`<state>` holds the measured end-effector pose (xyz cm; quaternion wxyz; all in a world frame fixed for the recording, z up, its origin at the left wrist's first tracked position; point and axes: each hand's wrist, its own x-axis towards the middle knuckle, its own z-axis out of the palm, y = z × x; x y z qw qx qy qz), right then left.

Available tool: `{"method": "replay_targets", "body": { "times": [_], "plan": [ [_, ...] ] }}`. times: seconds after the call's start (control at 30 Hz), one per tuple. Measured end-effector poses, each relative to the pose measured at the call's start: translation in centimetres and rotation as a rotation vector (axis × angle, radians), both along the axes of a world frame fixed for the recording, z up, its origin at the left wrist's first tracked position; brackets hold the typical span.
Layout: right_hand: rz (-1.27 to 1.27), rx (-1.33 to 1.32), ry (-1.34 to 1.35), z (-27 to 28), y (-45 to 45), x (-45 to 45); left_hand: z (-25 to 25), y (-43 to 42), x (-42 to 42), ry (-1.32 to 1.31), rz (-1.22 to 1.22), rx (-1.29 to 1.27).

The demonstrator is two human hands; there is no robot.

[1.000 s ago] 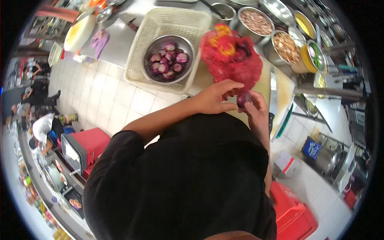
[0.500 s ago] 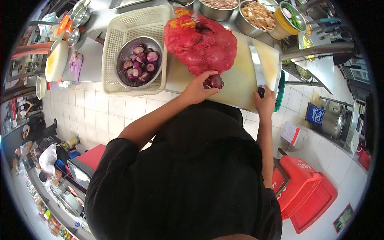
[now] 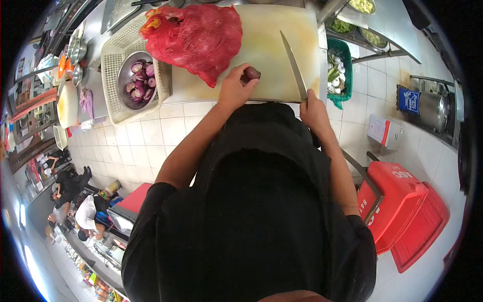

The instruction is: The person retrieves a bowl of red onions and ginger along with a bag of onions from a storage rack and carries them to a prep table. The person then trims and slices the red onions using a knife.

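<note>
My left hand (image 3: pixel 236 89) is closed around a dark red onion (image 3: pixel 251 74) over the front part of the cutting board (image 3: pixel 266 50). A long kitchen knife (image 3: pixel 294 65) is in my right hand (image 3: pixel 314 111), which grips its handle at the board's front edge. The blade points away from me, tip leaning left, apart from the onion. Just beyond my left hand, a red mesh bag (image 3: pixel 198 43) bulges with contents that look like onions. Left of it, peeled purple onions (image 3: pixel 141 80) sit in a metal bowl (image 3: pixel 122 75) inside a cream plastic basket (image 3: pixel 111 98).
A green basket (image 3: pixel 343 48) with white and green items hangs low beside the board's right edge. Further right are a red bin (image 3: pixel 392 201) and a large metal pot (image 3: pixel 432 111). Other people (image 3: pixel 88 214) are at a counter far to the left.
The view has shifted, so the bag and bowl appear further left. My right hand now wraps the knife's handle, and the blade shows narrower and leans more left. The onion stays in my left hand.
</note>
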<state>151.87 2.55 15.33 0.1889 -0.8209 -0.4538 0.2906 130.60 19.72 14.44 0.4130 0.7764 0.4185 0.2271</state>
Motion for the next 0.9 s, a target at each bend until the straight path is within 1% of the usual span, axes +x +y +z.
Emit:
{"method": "replay_targets", "body": {
  "times": [0.1,0.13,0.2,0.33,0.4,0.47,0.6,0.67,0.77,0.9],
  "plan": [
    [-0.008,0.014,0.111,0.9,-0.7,-2.8,-1.2,0.0,-0.8,-0.076,0.055,-0.037],
    [0.011,0.031,0.153,2.2,-0.7,-3.1,-1.0,-0.3,-0.3,-0.095,0.068,-0.046],
    [0.087,0.001,0.165,3.2,-1.7,-2.6,-0.9,-1.4,1.5,-0.134,0.095,-0.063],
    [0.206,-0.107,0.116,4.0,-3.2,-2.3,-3.9,-3.4,2.3,-0.107,0.158,-0.070],
    [0.255,-0.138,0.095,4.0,-3.2,-2.7,-4.4,-3.5,2.2,-0.116,0.179,-0.073],
    [0.300,-0.165,0.085,5.5,-2.0,-3.6,-2.7,-2.4,1.6,-0.162,0.180,-0.089],
    [0.329,-0.152,0.078,13.6,4.5,-5.1,6.1,3.6,0.2,-0.213,0.205,-0.089],
    [0.341,-0.131,0.091,15.5,6.4,-5.1,6.4,5.4,-0.2,-0.217,0.225,-0.112],
    [0.293,-0.183,0.076,15.0,6.6,-4.6,3.9,5.1,0.1,-0.254,0.247,-0.138],
    [0.300,-0.199,0.097,10.4,4.1,-3.2,-0.4,2.8,1.6,-0.315,0.246,-0.172]
  ]
}}
